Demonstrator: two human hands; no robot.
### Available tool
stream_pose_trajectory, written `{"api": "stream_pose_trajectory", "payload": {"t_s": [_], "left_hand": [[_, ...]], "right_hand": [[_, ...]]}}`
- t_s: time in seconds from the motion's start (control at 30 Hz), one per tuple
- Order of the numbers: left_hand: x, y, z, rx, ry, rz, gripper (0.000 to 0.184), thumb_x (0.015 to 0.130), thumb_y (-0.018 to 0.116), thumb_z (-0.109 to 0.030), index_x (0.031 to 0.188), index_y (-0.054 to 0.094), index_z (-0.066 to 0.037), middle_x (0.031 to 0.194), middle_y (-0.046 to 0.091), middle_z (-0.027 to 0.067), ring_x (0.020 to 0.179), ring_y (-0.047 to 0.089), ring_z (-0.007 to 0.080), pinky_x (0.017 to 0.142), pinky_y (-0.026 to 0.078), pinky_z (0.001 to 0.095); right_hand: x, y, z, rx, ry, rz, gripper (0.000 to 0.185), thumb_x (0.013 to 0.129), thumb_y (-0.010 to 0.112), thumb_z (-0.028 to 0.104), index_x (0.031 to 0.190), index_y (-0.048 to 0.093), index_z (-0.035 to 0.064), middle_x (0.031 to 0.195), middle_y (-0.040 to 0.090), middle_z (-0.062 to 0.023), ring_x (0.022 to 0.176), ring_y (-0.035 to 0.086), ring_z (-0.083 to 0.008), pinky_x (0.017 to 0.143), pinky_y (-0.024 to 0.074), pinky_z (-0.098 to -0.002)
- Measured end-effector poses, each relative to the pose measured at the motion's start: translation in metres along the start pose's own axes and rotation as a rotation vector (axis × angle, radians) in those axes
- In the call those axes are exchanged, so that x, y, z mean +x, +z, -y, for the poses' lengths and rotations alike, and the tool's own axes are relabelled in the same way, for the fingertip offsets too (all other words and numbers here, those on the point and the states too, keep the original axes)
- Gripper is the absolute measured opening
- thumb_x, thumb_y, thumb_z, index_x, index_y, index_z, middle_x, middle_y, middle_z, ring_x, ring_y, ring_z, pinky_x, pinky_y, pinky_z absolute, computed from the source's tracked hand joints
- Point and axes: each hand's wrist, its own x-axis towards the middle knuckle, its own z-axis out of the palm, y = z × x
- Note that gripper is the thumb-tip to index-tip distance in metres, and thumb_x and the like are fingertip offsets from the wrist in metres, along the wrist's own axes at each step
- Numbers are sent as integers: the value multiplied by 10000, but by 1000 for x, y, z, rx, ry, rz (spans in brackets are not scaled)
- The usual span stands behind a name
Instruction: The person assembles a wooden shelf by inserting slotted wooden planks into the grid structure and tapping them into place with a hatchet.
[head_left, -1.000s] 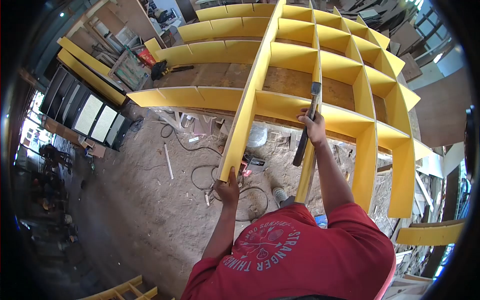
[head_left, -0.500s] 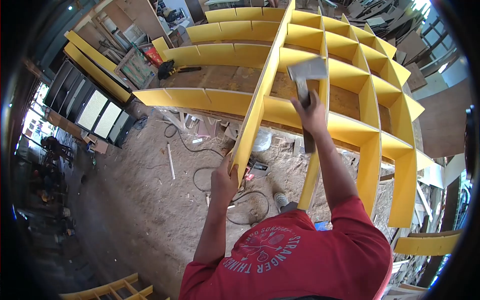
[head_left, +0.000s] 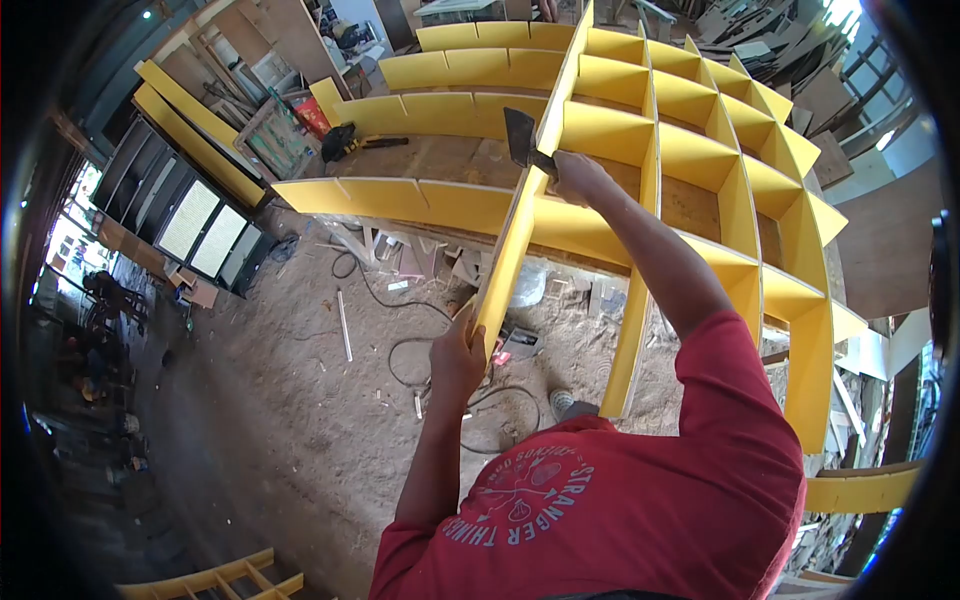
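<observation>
My right hand [head_left: 580, 180] is closed around the handle of a hatchet [head_left: 520, 138]. Its broad dark head is at the upper edge of a long yellow board [head_left: 512, 245], close to where a crosswise slat meets it; whether they touch is hard to tell. Near its lower end, my left hand [head_left: 460, 358] grips that same board, fingers wrapped round the edge. The board belongs to a curved yellow lattice frame [head_left: 695, 157] of interlocking slats. Notched crosswise slats [head_left: 390, 200] reach out to the left of the board.
Under the frame is a brown wooden tabletop [head_left: 440, 160], bearing a black-and-yellow power tool [head_left: 340, 142]. A dark cable [head_left: 405, 300] loops over the dusty floor among wood scraps. At the left stands a black cabinet [head_left: 185, 215]; yellow boards [head_left: 195, 125] lean behind it.
My right hand has swung the hatchet left and up, from over the lattice cells to the long board's top edge. My left hand keeps its grip on the board.
</observation>
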Motion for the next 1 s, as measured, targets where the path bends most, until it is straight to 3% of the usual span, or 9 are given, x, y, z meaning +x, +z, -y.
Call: {"api": "stream_pose_trajectory", "payload": {"t_s": [0.1, 0.23, 0.37, 0.5, 0.53, 0.63, 0.7, 0.83, 1.0], "left_hand": [[0, 0, 3, -17, 51, -24, 441, 995, 657, -161, 1398, 625, 16, 1002, 736, 314, 910, 732, 494, 788, 581, 544], [2, -5, -2, 20, 25, 34, 440, 995, 656, -143, 1400, 626, 26, 1010, 732, 319, 894, 742, 473, 773, 583, 519], [-2, -17, -14, 58, -37, 102, 450, 1001, 652, -137, 1414, 615, 38, 1046, 726, 327, 901, 759, 442, 758, 585, 476], [-5, -13, -9, 41, 17, 52, 452, 996, 658, -134, 1414, 617, 34, 1057, 735, 311, 894, 760, 441, 762, 587, 466], [-1, -13, -8, 45, 17, 64, 455, 994, 660, -133, 1416, 617, 33, 1064, 736, 310, 899, 760, 440, 767, 589, 466], [-1, -15, -9, 53, -15, 94, 460, 989, 664, -128, 1418, 619, 32, 1090, 741, 305, 926, 760, 440, 791, 596, 463], [0, -17, -11, 53, -25, 102, 459, 986, 664, -122, 1416, 621, 33, 1114, 742, 303, 960, 758, 443, 823, 601, 458], [0, -14, -6, 22, -14, 95, 456, 982, 666, -124, 1409, 623, 29, 1108, 741, 303, 1003, 744, 456, 851, 598, 480], [-1, -15, -5, 74, 0, 81, 449, 983, 660, -144, 1405, 628, 4, 1077, 744, 296, 995, 730, 475, 842, 593, 533]], "right_hand": [[-4, -11, 15, 56, -13, -367, 360, 955, 724, 274, 1175, 586, 26, 993, 747, -258, 914, 723, -479, 807, 567, -601], [-15, -17, 41, 238, 49, -602, 281, 1005, 626, 231, 1159, 552, 7, 910, 712, -323, 907, 694, -525, 813, 537, -636], [6, 54, -14, -32, 28, -207, 289, 983, 635, 172, 1192, 541, -5, 971, 725, -303, 933, 721, -492, 815, 553, -606], [-17, -15, 24, 63, 68, -6, 346, 944, 703, 202, 1207, 580, 13, 999, 741, -272, 923, 729, -479, 821, 566, -575], [-8, 4, 13, -9, -56, -296, 379, 930, 742, 237, 1186, 583, 7, 977, 735, -283, 904, 713, -501, 810, 561, -581], [-20, -23, 37, 96, 27, -443, 353, 976, 681, 235, 1217, 573, 1, 961, 741, -278, 909, 719, -499, 811, 556, -622], [-27, -20, 47, 239, 85, -591, 346, 978, 692, 256, 1149, 541, -4, 929, 712, -330, 902, 686, -545, 824, 535, -633], [-15, 51, -5, 23, 74, -199, 225, 976, 562, 75, 1173, 535, -30, 1013, 736, -327, 966, 726, -514, 854, 567, -601], [-14, 39, 5, -48, 57, -132, 295, 953, 575, 65, 1215, 533, -63, 1089, 741, -302, 1046, 731, -470, 894, 578, -565]]}}
